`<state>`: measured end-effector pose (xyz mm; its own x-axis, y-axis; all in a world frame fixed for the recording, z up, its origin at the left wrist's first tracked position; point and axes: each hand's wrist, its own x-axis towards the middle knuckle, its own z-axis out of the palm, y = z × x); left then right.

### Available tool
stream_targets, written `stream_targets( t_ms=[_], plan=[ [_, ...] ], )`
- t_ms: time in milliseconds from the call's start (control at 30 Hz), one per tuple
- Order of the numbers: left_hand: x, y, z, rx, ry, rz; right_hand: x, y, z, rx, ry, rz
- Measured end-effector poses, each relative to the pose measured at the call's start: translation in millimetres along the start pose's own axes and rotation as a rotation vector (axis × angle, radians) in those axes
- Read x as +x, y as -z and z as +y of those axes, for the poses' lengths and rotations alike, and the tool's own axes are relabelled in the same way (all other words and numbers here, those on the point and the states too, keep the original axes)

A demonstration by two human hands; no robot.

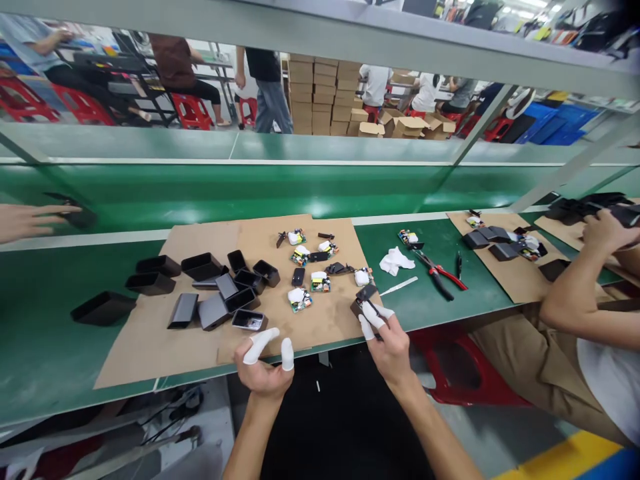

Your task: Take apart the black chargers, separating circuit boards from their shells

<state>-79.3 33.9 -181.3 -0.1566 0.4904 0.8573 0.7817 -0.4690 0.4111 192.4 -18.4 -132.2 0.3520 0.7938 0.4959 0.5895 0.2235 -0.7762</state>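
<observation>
My left hand (265, 365), with white finger cots on, hovers at the cardboard's front edge with thumb and finger apart and nothing between them. Just beyond it lies a black housing with a metallic part inside (249, 320). At the right front corner of the cardboard, my right hand (389, 341), also in white finger cots, grips a small black plastic casing (366, 299); the fingers hide part of it. Several small circuit boards (300, 299) with white and yellow parts lie between the hands. Black plastic end pieces (299, 277) are among them.
Several empty black housings (200, 265) cover the left cardboard sheet (145, 347). Red-handled pliers (437, 272), a white cloth (397, 261) and a thin metal strip (399, 286) lie to the right. Co-workers' hands appear at far left (30, 222) and far right (607, 230).
</observation>
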Motion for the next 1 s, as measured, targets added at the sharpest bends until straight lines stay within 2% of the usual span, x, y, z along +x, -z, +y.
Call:
stream_targets(
  t_ms=[200,333,500,567,633,733,800,833,900,1000],
  plan=[
    [6,0.2,3,0.028,-0.047,0.007,0,-3,-2,0.137,-0.167,0.007],
    [6,-1.2,-1,-0.002,-0.044,0.022,-1,-6,-18,0.322,-0.364,0.152],
    [2,-4.7,-6,-0.006,-0.062,0.041,9,11,-53,1.04,-0.861,0.302],
    [-2,-5.5,-8,0.011,-0.011,0.014,16,20,-63,1.209,-0.965,0.342],
    [-5,-5.7,-11,0.021,0.044,0.0,20,25,-66,1.256,-0.991,0.351],
    [-5,-5.4,-11,0.022,0.039,0.004,19,24,-60,1.23,-0.958,0.33],
    [-3,-5.2,-10,0.014,-0.002,0.025,17,19,-50,1.104,-0.856,0.349],
    [-2,-5.1,-9,0.008,-0.011,0.032,15,16,-44,0.981,-0.764,0.379],
    [-1,-5.4,-8,0.001,-0.008,0.032,12,11,-30,0.63,-0.49,0.41],
    [-2,-6.2,-9,0.0,0.013,0.026,10,4,-8,0.068,-0.003,0.241]
  ],
)
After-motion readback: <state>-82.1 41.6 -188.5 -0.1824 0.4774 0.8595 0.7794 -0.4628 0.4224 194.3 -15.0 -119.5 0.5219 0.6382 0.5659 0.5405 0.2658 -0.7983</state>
